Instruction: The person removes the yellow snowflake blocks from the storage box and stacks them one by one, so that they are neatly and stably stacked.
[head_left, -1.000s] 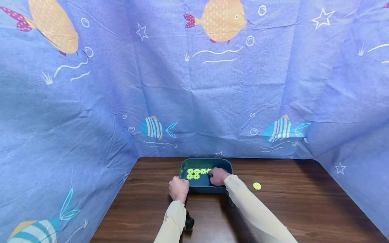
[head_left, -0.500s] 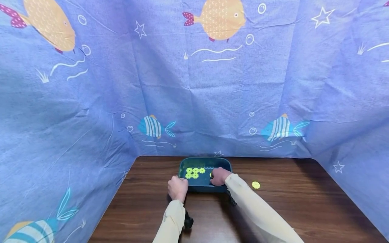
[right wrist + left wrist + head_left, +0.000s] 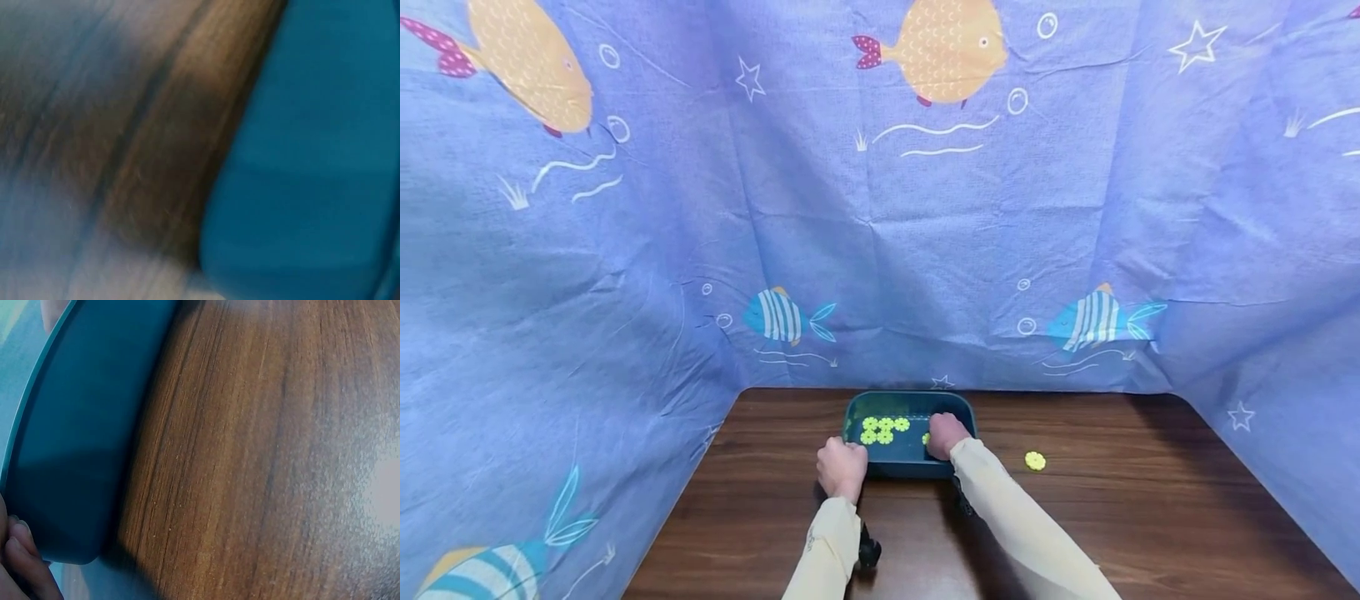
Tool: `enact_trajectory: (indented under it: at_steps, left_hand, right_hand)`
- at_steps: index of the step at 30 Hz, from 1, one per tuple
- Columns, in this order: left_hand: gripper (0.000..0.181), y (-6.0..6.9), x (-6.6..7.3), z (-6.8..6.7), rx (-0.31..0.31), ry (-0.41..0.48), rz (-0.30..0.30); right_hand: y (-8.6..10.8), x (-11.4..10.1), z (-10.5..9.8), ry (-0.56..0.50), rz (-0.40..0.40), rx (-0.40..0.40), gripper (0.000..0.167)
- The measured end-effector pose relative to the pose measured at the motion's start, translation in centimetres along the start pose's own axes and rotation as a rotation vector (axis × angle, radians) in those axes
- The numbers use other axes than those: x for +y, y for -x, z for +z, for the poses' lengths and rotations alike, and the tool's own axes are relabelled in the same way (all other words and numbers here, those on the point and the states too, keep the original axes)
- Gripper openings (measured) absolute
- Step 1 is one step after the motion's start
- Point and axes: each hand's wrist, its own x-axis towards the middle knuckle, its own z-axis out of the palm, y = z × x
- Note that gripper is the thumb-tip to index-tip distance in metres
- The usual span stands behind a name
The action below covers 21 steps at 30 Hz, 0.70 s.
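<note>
A dark teal tray (image 3: 895, 469) stands on the table, and several yellow flower-shaped pieces (image 3: 885, 425) lie together in its left half. My left hand (image 3: 842, 468) grips the tray's front left corner; in the left wrist view its fingers (image 3: 25, 547) curl at the tray wall (image 3: 75, 437). My right hand (image 3: 947, 436) is inside the tray at the right, its fingers curled down at a yellow piece (image 3: 927, 439) partly hidden by them. The right wrist view shows only the tray's outer wall (image 3: 300, 156) and the table, blurred, without the hand.
One yellow flower-shaped piece (image 3: 1035, 461) lies on the brown wooden table (image 3: 1112, 500) right of the tray. A blue curtain (image 3: 925, 250) with printed fish hangs behind and at both sides. A black device (image 3: 868, 550) sits at the left wrist.
My right hand has moved right inside the tray, with a yellow piece at its fingers shifting away from the other pieces. My left hand has stayed at the tray's corner.
</note>
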Motion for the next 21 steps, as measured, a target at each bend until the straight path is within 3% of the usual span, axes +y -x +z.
enact_trajectory:
  at_steps: [6,12,15,21]
  left_hand:
    - [0.022,-0.1,0.1,0.2,0.001,0.003,-0.016]
    - [0.019,-0.2,0.4,0.2,0.007,0.004,-0.019]
    - [0.018,-0.1,0.3,0.2,0.006,-0.004,-0.018]
    - [0.02,-0.1,0.1,0.1,0.01,-0.012,-0.015]
  right_hand:
    - [0.3,0.0,-0.3,-0.021,0.033,-0.013,0.031]
    - [0.7,0.2,-0.6,-0.123,-0.013,0.025,0.056]
    - [0.9,0.3,-0.8,-0.181,-0.065,0.077,0.05]
    - [1.1,1.0,-1.7,-0.349,-0.171,0.263,0.012]
